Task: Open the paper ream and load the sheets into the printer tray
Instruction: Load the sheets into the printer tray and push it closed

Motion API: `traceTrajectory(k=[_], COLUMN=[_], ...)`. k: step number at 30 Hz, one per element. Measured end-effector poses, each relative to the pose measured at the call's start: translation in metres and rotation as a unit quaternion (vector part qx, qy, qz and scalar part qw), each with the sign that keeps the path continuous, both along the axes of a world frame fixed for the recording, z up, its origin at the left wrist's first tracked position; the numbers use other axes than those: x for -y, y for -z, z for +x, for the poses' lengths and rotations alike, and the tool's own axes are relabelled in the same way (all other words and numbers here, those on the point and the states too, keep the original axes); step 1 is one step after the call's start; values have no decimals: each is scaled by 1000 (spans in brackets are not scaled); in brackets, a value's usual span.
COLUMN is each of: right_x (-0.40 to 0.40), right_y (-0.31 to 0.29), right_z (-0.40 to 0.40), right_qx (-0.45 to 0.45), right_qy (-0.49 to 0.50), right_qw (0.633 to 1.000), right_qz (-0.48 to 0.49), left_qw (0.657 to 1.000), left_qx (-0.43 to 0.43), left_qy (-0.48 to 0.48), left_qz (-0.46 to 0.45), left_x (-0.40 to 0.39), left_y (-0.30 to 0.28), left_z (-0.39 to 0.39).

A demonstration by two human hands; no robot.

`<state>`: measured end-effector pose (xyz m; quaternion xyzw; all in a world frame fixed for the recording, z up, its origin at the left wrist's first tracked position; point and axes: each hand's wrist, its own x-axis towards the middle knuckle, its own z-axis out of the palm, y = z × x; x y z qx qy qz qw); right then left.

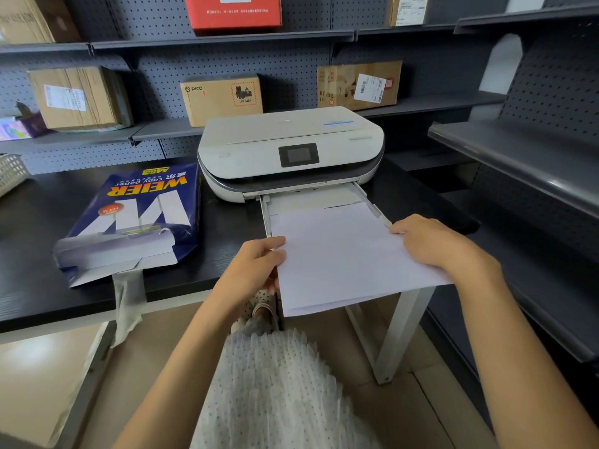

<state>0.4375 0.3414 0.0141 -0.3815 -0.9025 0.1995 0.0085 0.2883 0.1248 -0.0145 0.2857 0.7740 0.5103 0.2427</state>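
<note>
A white printer (290, 150) stands on the black table (39, 286), its paper tray (311, 197) pulled out toward me. A thin stack of white sheets (343, 254) lies with its far end in the tray and its near end hanging past the table edge. My left hand (256, 267) grips the stack's left edge. My right hand (431, 243) holds its right edge beside the tray's side rail. The blue paper ream (136, 215) lies left of the printer, its near end torn open with white sheets showing.
A strip of torn wrapper (128, 306) hangs off the table's front edge. A white basket (11, 171) sits at the far left. Cardboard boxes (222, 98) fill the pegboard shelves behind, and grey shelves (518, 157) jut out on the right.
</note>
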Motion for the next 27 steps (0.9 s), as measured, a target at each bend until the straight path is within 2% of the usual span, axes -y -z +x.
traceTrajectory(k=[8,15,27], right_x=[-10,-16,-17], right_y=[-3,2,3], right_z=[5,-5,-22], right_qx=[-15,-37,-66], right_qy=[2,14,39], right_qw=[1000,999,997], right_qz=[-6,-13,-22], left_qw=[999,999,998], left_qx=[34,43,-56], left_qy=[21,24,14], left_qz=[29,18,-36], left_x=[3,-3,-17], left_y=[-1,-1,-3], left_z=[1,-7,-29])
